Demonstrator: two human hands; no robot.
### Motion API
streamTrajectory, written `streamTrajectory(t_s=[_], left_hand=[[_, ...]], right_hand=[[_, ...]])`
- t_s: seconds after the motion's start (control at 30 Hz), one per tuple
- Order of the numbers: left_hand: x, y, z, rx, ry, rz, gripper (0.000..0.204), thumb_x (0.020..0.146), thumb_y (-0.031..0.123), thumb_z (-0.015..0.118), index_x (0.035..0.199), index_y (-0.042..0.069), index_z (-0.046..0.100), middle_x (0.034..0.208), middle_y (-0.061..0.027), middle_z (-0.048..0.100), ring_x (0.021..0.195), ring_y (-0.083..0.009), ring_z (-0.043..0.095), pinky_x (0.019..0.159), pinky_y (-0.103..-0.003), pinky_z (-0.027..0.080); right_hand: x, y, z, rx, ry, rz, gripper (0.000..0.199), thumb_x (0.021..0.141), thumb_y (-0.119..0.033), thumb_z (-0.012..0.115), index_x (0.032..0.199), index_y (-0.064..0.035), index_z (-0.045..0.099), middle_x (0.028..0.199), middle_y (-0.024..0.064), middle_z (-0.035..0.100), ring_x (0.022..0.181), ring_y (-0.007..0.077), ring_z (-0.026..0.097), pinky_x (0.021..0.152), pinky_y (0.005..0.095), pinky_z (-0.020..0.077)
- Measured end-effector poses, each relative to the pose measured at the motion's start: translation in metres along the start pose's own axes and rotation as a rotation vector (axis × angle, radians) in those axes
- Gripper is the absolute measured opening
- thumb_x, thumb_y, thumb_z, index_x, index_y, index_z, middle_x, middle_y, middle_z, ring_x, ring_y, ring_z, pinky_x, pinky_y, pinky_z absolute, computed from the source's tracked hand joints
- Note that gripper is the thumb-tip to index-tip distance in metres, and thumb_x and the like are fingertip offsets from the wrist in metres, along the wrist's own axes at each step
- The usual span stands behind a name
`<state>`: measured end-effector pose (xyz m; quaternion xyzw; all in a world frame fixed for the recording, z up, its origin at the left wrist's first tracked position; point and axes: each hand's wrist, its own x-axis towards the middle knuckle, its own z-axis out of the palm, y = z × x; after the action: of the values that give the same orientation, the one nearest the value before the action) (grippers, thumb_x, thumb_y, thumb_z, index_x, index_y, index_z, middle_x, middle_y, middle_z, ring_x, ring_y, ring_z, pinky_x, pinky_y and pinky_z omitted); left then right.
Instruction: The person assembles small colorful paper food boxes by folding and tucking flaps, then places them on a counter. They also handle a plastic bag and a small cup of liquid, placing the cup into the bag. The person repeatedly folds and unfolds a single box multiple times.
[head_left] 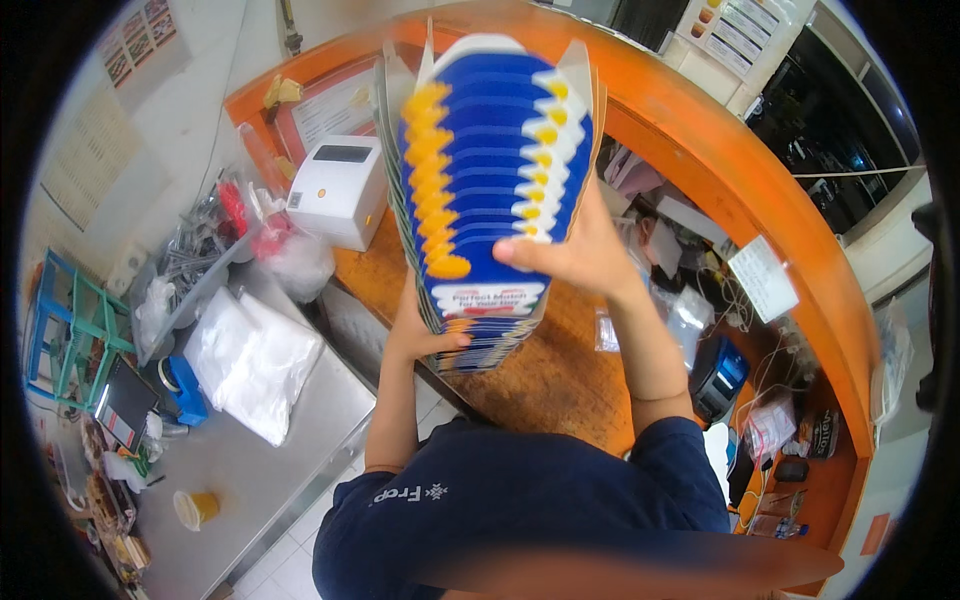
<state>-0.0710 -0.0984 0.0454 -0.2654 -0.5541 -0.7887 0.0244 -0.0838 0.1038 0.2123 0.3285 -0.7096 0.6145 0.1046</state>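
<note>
Cartons are what I have in both hands: a thick stack of flat blue, white and yellow folded cardboard boxes [490, 190], nested one inside the next and lifted above the curved orange wooden counter [700, 150]. My left hand [425, 335] is under the lower end, fingers curled round the bottom edge with the thumb pressed against the front. My right hand [580, 250] grips the right side, thumb laid across the face of the top carton, fingers closed behind where I cannot see them.

Slipping looks like the main risk to me. The stack fans upward and leans, held only at its lower part, so the upper cartons could slide apart and spill if my thumb pressure eases or I tilt further. Anything that falls left would land near the white boxy label printer [340, 190] or the clear plastic bags [255, 365] on the steel table [290, 440]; to the right it could catch the loose cables [745, 300] behind the counter.
</note>
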Motion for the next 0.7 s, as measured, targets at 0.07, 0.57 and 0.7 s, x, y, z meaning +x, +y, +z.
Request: streamTrajectory(t_s=[0.07,0.57,0.7], left_hand=[[-0.002,-0.001,-0.005,-0.024,-0.008,-0.045,0.117,0.054,0.029,0.093,0.144,-0.001,0.024,0.135,-0.0142,0.046,0.125,-0.0246,0.046,0.106,-0.038,0.036],[-0.019,0.000,-0.008,0.052,0.018,-0.185,0.109,0.061,0.031,0.088,0.143,0.000,0.023,0.134,-0.0140,0.045,0.124,-0.0256,0.045,0.105,-0.039,0.036],[-0.018,0.002,-0.004,0.121,0.024,-0.158,0.105,0.064,0.033,0.085,0.142,0.000,0.024,0.132,-0.0139,0.046,0.124,-0.0254,0.045,0.104,-0.039,0.037]], right_hand=[[-0.011,0.007,0.004,-0.105,-0.012,-0.016,0.102,0.064,-0.017,0.089,0.141,0.0009,0.024,0.130,0.0154,0.049,0.117,0.0251,0.052,0.100,0.0378,0.0434],[-0.058,0.035,0.006,-0.157,-0.118,0.187,0.080,0.065,-0.022,0.088,0.128,0.0012,0.044,0.113,0.0129,0.061,0.104,0.0213,0.060,0.091,0.0346,0.0485],[-0.067,0.043,0.002,-0.257,-0.039,0.117,0.095,0.065,-0.024,0.088,0.138,-0.0002,0.032,0.130,0.0158,0.049,0.120,0.0249,0.047,0.103,0.0393,0.0383]])
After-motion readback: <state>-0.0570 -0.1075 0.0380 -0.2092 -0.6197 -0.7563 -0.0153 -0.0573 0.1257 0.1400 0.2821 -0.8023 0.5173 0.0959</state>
